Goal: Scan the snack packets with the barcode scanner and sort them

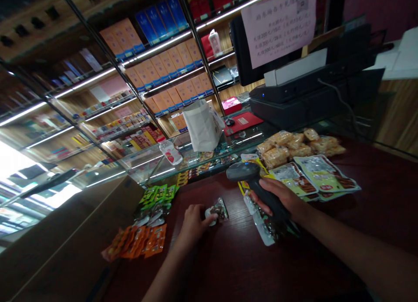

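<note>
My right hand is wrapped round the handle of a dark barcode scanner, whose head points to the left above the dark red tabletop. Over the middle of the table, my left hand is closed on a small shiny snack packet, thumb on its near side. Below the scanner lie some clear and dark packets, partly covered by it. To the left of my left hand are green packets, silvery packets and orange packets.
Wrapped pastries and flat snack bags lie at the right. A cardboard box stands on the left. Behind, a glass counter bears a bottle, a white bag and a register screen.
</note>
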Available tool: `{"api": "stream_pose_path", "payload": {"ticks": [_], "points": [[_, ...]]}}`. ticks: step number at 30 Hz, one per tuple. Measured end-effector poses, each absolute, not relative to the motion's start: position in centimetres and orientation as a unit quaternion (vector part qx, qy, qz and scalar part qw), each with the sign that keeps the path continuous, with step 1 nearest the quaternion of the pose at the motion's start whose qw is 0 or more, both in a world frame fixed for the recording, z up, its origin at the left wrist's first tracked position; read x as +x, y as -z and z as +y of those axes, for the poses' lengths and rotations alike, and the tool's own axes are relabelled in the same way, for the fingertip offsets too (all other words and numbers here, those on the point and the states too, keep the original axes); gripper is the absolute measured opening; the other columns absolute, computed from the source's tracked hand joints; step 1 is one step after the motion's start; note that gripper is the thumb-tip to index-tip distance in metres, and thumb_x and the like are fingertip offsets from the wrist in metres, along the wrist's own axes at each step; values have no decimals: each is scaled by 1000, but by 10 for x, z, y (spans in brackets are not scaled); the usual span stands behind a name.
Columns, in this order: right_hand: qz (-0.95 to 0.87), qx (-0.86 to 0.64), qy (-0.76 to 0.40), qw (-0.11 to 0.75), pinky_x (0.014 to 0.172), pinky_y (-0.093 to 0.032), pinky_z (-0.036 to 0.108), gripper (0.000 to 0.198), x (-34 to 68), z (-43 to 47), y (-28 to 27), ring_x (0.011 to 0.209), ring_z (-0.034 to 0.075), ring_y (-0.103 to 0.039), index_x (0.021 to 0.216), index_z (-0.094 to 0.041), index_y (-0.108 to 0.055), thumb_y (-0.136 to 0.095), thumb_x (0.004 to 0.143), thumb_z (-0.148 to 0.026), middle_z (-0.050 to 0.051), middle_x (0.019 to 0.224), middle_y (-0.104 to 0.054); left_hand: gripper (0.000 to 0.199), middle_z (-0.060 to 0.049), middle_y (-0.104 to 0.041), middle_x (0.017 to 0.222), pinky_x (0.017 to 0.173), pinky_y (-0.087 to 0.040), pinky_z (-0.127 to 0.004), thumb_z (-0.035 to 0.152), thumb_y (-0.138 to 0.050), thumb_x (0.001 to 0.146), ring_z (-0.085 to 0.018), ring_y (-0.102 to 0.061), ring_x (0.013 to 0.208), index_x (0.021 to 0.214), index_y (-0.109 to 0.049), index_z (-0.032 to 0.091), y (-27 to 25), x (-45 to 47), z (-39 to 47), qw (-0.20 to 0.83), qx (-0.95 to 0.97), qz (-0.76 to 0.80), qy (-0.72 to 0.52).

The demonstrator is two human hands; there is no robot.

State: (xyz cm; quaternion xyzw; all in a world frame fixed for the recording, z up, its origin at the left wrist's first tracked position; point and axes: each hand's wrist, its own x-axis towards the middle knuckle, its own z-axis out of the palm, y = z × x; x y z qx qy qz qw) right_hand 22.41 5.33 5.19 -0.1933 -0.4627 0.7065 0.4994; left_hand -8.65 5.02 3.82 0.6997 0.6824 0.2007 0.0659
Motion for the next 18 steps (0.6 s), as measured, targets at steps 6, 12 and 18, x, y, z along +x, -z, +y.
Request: {"api": "stream_pose_path", "payload": {"ticks": [6,12,18], "points": [[-470,-196,-701,499,35,-37,19,39,221,55,-50,38,7,-47,86,-14,-65,-59,91,-52,1,69,-65,38,0,-63,76,66,-45,-29,43,-82,54,-20,-59,73,73,-58,21,-41,-66,62,219,685,653,-236],[-474,-206,-700,494,35,-39,18,37,220,56,-48,40,7,-50,87,-14,-63,-60,90,-51,1,72,-65,39,5,-64,68,56,-46,-26,40,-81,60,-15,-60,58,84,-57,21,-42,-56,56,331,574,626,-411],[-486,-224,-701,471,36,-40,18,36,218,54,-42,38,7,-51,85,-15,-63,-61,91,-50,-1,66,-63,35,-2,-70,62,56,-50,-22,40,-83,64,-12,-63,55,77,-62,15,-36,-56,58,455,467,586,-481]]}}
